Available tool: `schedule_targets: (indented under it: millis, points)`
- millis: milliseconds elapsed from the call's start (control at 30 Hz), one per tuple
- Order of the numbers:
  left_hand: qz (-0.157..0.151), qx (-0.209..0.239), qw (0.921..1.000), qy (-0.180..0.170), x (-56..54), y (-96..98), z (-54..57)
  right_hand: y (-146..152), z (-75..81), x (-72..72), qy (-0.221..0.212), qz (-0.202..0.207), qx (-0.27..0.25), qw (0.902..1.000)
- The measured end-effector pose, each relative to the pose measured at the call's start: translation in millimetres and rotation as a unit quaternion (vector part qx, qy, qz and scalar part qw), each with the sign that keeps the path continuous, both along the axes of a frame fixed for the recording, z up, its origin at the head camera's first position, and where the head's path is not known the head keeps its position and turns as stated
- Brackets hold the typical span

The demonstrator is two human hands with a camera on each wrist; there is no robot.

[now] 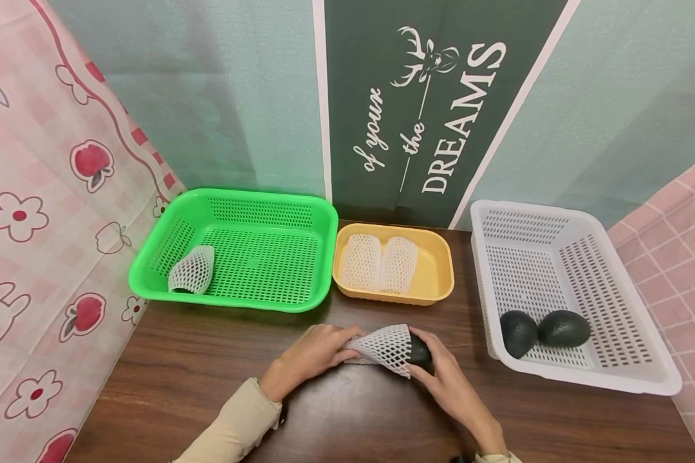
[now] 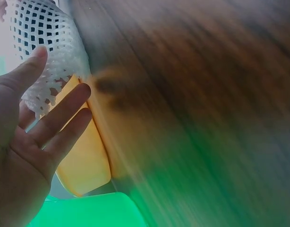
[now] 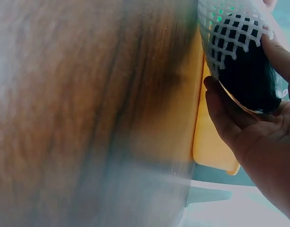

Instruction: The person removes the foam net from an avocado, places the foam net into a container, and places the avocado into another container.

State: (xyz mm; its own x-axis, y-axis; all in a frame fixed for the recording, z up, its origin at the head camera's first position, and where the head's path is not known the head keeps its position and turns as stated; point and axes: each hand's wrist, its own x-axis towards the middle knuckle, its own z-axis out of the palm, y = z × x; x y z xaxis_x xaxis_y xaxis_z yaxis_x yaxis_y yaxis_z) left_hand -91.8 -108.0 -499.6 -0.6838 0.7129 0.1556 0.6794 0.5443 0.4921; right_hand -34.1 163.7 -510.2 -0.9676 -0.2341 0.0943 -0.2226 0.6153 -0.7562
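A dark avocado (image 1: 420,352) sits partly inside a white foam net sleeve (image 1: 385,346) above the front middle of the table. My right hand (image 1: 448,379) grips the avocado's bare end, thumb on one side and fingers on the other. In the right wrist view the avocado (image 3: 251,78) shows dark through the mesh and bare near the palm. My left hand (image 1: 315,354) pinches the sleeve's narrow far end. The left wrist view shows its thumb on the net sleeve (image 2: 43,33), with two fingers stretched out beside it.
A green basket (image 1: 255,305) at the left holds one net-wrapped fruit (image 1: 194,270). Two flat foam net sleeves (image 1: 380,263) lie in a yellow tray (image 1: 437,273) at the back middle. At the right, a white basket (image 1: 585,376) holds two bare avocados (image 1: 564,328).
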Motion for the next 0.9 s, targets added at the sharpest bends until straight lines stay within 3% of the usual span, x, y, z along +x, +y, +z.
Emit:
schedule_targets:
  millis: [667,900]
  points:
    - [0.010,0.002,0.9997,0.023,-1.6,-3.2,-1.5,2.9,-0.4,-1.6,0.050,-0.005,-0.020,0.9985]
    - [0.011,0.004,0.9995,0.031,-1.7,-4.8,-1.1,6.3,0.8,-1.8,0.050,-0.017,-0.018,0.9984]
